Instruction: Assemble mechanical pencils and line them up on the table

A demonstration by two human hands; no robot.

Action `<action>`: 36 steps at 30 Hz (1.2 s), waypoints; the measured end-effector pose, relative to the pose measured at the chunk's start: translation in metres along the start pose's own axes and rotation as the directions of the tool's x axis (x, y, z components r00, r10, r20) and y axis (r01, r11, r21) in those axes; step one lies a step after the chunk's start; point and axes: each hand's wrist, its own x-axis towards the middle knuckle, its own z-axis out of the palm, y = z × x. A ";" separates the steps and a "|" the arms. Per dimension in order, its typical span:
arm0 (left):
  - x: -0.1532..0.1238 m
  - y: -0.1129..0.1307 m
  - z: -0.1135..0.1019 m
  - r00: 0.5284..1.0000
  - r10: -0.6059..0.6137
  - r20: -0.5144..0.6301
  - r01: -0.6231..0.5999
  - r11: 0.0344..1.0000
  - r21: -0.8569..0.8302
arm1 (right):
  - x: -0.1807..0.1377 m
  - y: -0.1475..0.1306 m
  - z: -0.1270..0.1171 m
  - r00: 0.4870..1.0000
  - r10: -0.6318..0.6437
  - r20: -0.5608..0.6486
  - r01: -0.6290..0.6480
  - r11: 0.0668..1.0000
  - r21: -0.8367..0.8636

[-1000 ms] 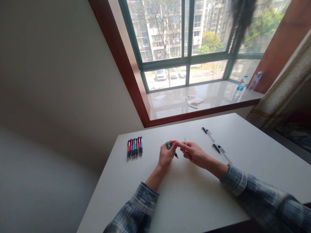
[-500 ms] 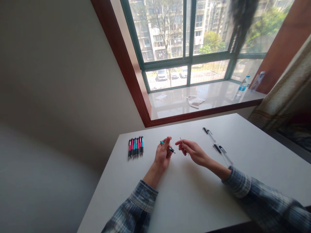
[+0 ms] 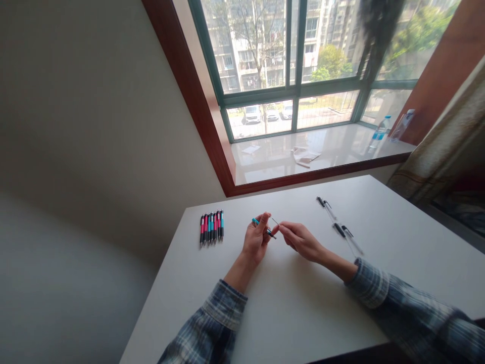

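Note:
My left hand [image 3: 254, 241] is closed around a turquoise and black pen [image 3: 255, 221], its turquoise end poking out at the upper left and its dark, metal-tipped end at the lower right. Whether that pen is in one piece is hidden by the fingers. Between the thumb and fingertips of my right hand [image 3: 301, 242] is a thin stick like a pen refill [image 3: 275, 221], pointing up and left toward my left thumb. Both hands are just above the table, their fingertips close together.
Several pink, turquoise and black pens [image 3: 211, 228] lie side by side at the table's left. Clear pens with black caps [image 3: 348, 238] lie at the right on the white table [image 3: 303, 313]. Behind, a windowsill [image 3: 273, 164] holds a cloth [image 3: 306, 155] and plastic bottles [image 3: 380, 132].
My right hand has moved slightly left toward my left hand, and the refill has turned to point up-left. My left hand still holds the pen, barely shifted.

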 end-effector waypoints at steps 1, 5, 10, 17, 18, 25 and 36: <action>0.000 0.000 0.000 1.000 -0.002 -0.002 0.002 1.000 -0.001 | 0.000 0.000 0.000 1.000 0.000 -0.003 0.000 1.000 -0.003; 0.001 -0.001 -0.001 1.000 -0.004 0.006 0.004 1.000 0.007 | 0.000 -0.002 0.001 1.000 0.004 -0.014 -0.004 1.000 -0.020; 0.003 -0.004 -0.004 1.000 0.000 0.028 -0.001 0.999 0.045 | 0.000 -0.001 0.001 1.000 0.014 0.000 -0.014 1.000 -0.013; 0.005 -0.009 -0.005 0.999 0.022 0.047 -0.029 0.990 0.135 | 0.001 0.001 0.001 1.000 0.018 -0.012 -0.018 0.999 0.028; 0.004 -0.009 -0.004 0.998 0.027 0.056 -0.035 0.988 0.149 | 0.001 0.001 0.001 1.000 0.023 -0.014 -0.023 0.999 0.040; 0.001 -0.009 -0.001 0.989 0.059 0.137 -0.103 0.934 0.342 | 0.004 0.007 0.002 0.993 0.036 -0.109 -0.011 0.974 0.227; 0.004 -0.013 -0.008 0.960 0.245 0.132 -0.277 0.784 0.556 | 0.009 0.008 -0.004 0.987 -0.020 -0.162 0.049 0.983 0.178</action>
